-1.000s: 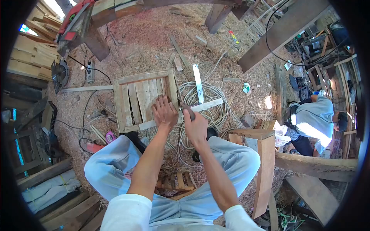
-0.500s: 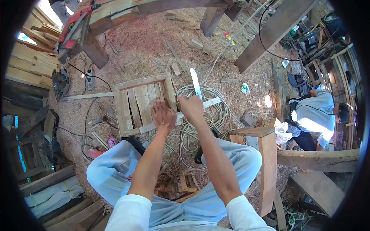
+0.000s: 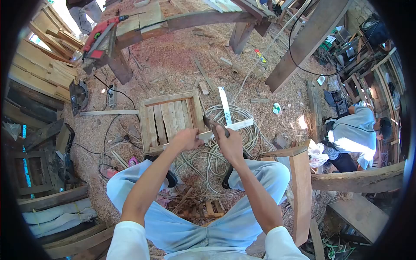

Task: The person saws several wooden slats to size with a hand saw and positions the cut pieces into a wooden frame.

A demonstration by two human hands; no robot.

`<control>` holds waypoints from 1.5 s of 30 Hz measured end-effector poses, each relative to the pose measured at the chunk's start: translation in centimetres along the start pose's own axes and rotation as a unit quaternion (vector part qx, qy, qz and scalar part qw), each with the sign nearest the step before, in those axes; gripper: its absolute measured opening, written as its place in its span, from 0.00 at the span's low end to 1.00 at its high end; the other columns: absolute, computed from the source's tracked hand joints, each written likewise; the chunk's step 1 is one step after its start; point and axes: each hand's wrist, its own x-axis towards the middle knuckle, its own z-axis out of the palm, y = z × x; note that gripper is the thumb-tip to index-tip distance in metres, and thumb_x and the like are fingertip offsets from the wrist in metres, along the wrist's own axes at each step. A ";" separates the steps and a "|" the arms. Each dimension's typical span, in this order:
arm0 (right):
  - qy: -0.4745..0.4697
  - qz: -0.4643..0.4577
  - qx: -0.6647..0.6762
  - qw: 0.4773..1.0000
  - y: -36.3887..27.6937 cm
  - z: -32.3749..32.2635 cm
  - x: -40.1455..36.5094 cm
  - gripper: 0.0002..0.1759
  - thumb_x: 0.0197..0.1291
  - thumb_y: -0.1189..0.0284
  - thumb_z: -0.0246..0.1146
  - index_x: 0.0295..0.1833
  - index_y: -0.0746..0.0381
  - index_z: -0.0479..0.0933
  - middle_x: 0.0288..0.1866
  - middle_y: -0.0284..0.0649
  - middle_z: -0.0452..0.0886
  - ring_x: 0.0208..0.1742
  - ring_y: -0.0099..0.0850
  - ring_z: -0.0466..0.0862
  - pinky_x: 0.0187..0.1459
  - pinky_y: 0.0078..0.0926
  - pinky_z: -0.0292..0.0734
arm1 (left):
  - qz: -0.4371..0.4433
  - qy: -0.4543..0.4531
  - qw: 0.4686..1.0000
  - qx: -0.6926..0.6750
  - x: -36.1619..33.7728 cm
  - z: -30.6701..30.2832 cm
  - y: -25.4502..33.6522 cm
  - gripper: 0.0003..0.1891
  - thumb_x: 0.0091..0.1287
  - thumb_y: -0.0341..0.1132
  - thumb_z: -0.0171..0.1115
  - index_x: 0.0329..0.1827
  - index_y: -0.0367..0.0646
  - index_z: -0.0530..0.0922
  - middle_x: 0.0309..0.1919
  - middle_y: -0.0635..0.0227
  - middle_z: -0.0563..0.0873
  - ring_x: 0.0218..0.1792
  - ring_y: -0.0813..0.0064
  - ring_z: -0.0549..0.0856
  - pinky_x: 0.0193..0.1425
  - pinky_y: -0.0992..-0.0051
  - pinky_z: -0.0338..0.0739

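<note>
My left hand (image 3: 186, 139) is closed on a pale wooden strip (image 3: 239, 124) that runs across the lower right corner of a slatted wooden frame (image 3: 151, 125). My right hand (image 3: 230, 145) grips a dark hand tool (image 3: 209, 123), its blade-like end pointing up and left over the strip; the exact kind of tool is unclear. A coil of pale cable (image 3: 240, 143) lies beneath and right of the strip. Beyond the strip, a white flat bar (image 3: 224, 104) with dark marks rests on the coil.
A wooden bench (image 3: 186, 21) stands ahead, with a red power tool (image 3: 100, 34) at its left end. A circular saw (image 3: 79, 96) sits at left. Another person (image 3: 353, 130) bends down at right, behind a wooden beam (image 3: 359, 178). An upright board (image 3: 300, 195) stands by my right knee.
My left hand has left its flat position on the slatted frame and closed on the strip. The tool in my right hand now shows clearly above the strip. The camera view has shifted slightly.
</note>
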 end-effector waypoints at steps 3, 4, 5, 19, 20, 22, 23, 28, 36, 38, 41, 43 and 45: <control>0.027 0.015 0.039 0.999 1.9 -0.8 -2.1 0.29 0.67 0.52 0.58 0.34 0.72 0.78 0.22 0.51 0.76 0.26 0.42 0.79 0.35 0.41 0.72 | 0.042 -0.047 0.997 -0.037 -0.4 0.1 -0.1 0.21 0.62 0.50 0.66 0.47 0.42 0.78 0.34 0.54 0.87 0.37 0.52 0.87 0.40 0.56 0.80; 0.039 -0.024 0.049 0.998 2.8 -0.9 -2.4 0.27 0.68 0.54 0.58 0.32 0.71 0.77 0.19 0.43 0.74 0.22 0.31 0.77 0.29 0.35 0.71 | 0.079 -0.011 0.994 -0.068 -0.6 0.7 0.0 0.20 0.63 0.49 0.65 0.46 0.43 0.77 0.35 0.55 0.87 0.36 0.53 0.87 0.38 0.56 0.80; 0.043 -0.024 0.049 0.998 3.6 -1.2 -2.6 0.27 0.68 0.54 0.58 0.32 0.71 0.77 0.19 0.43 0.74 0.22 0.31 0.77 0.29 0.35 0.71 | 0.082 -0.012 0.994 -0.067 -0.8 1.5 0.4 0.20 0.63 0.49 0.65 0.46 0.43 0.77 0.35 0.55 0.87 0.36 0.53 0.87 0.38 0.56 0.80; -0.034 0.068 0.276 0.958 4.7 -1.6 -3.9 0.18 0.71 0.60 0.58 0.34 0.64 0.73 0.18 0.29 0.68 0.16 0.17 0.67 0.18 0.19 0.66 | 0.173 0.246 0.895 0.331 -3.0 4.7 0.3 0.25 0.61 0.38 0.61 0.63 0.51 0.72 0.42 0.65 0.75 0.48 0.68 0.75 0.51 0.67 0.66; -0.041 0.096 0.303 0.947 4.7 -2.3 -3.9 0.18 0.71 0.61 0.58 0.34 0.64 0.72 0.18 0.28 0.67 0.16 0.17 0.66 0.19 0.19 0.66 | 0.173 0.244 0.895 0.329 -2.8 4.7 0.1 0.25 0.61 0.38 0.61 0.63 0.51 0.72 0.42 0.65 0.75 0.48 0.68 0.75 0.51 0.67 0.66; -0.034 0.127 0.332 0.934 5.4 -3.6 -3.9 0.16 0.70 0.64 0.58 0.33 0.63 0.72 0.18 0.28 0.66 0.17 0.16 0.64 0.19 0.17 0.64 | 0.110 0.198 0.924 0.307 -2.4 4.7 -0.5 0.22 0.65 0.41 0.59 0.63 0.50 0.72 0.43 0.63 0.74 0.48 0.65 0.73 0.53 0.63 0.63; -0.034 0.127 0.333 0.934 5.4 -4.0 -4.2 0.16 0.70 0.64 0.58 0.33 0.63 0.72 0.18 0.28 0.66 0.17 0.16 0.64 0.19 0.17 0.64 | 0.111 0.198 0.924 0.308 -2.2 4.7 -0.6 0.22 0.65 0.41 0.59 0.63 0.50 0.72 0.43 0.63 0.74 0.48 0.65 0.73 0.53 0.63 0.63; 0.000 0.047 0.384 0.922 7.0 -3.5 -5.4 0.16 0.71 0.65 0.56 0.31 0.62 0.68 0.18 0.27 0.65 0.18 0.16 0.65 0.18 0.19 0.60 | 0.002 0.175 0.979 0.102 -0.4 4.1 -1.8 0.22 0.72 0.50 0.53 0.60 0.46 0.75 0.43 0.57 0.77 0.50 0.58 0.74 0.52 0.60 0.64; 0.060 0.075 0.296 0.950 11.6 1.2 -7.0 0.23 0.70 0.57 0.60 0.26 0.62 0.73 0.17 0.28 0.70 0.19 0.15 0.66 0.21 0.18 0.59 | -0.053 0.161 0.984 0.053 0.5 6.1 -2.1 0.20 0.70 0.51 0.55 0.53 0.45 0.78 0.48 0.55 0.81 0.54 0.55 0.77 0.57 0.52 0.65; 0.043 0.075 0.270 0.959 11.4 2.1 -7.0 0.25 0.69 0.56 0.61 0.25 0.63 0.74 0.18 0.26 0.70 0.20 0.15 0.66 0.22 0.19 0.59 | -0.049 0.172 0.982 0.054 1.4 5.4 -2.2 0.20 0.69 0.51 0.55 0.53 0.45 0.78 0.49 0.56 0.82 0.54 0.55 0.79 0.58 0.53 0.67; 0.038 0.093 0.210 0.973 12.5 2.8 -7.6 0.26 0.70 0.57 0.60 0.23 0.64 0.72 0.18 0.30 0.71 0.22 0.18 0.69 0.25 0.19 0.63 | -0.061 0.170 0.983 -0.031 2.9 4.7 -1.8 0.19 0.68 0.51 0.57 0.44 0.43 0.82 0.39 0.57 0.86 0.44 0.54 0.85 0.48 0.55 0.75; 0.033 0.088 0.220 0.971 12.4 2.9 -7.3 0.26 0.70 0.56 0.61 0.23 0.64 0.72 0.18 0.30 0.70 0.21 0.17 0.68 0.24 0.19 0.62 | -0.071 0.151 0.985 -0.048 3.3 5.1 -1.8 0.21 0.68 0.53 0.58 0.37 0.42 0.83 0.28 0.57 0.87 0.32 0.53 0.86 0.39 0.55 0.78; 0.029 0.083 0.235 0.968 13.1 2.8 -7.1 0.27 0.70 0.56 0.61 0.22 0.64 0.72 0.17 0.29 0.70 0.20 0.17 0.67 0.24 0.19 0.61 | -0.056 0.177 0.981 -0.063 3.1 5.8 -2.3 0.21 0.67 0.53 0.60 0.34 0.41 0.83 0.26 0.56 0.86 0.31 0.52 0.86 0.36 0.57 0.78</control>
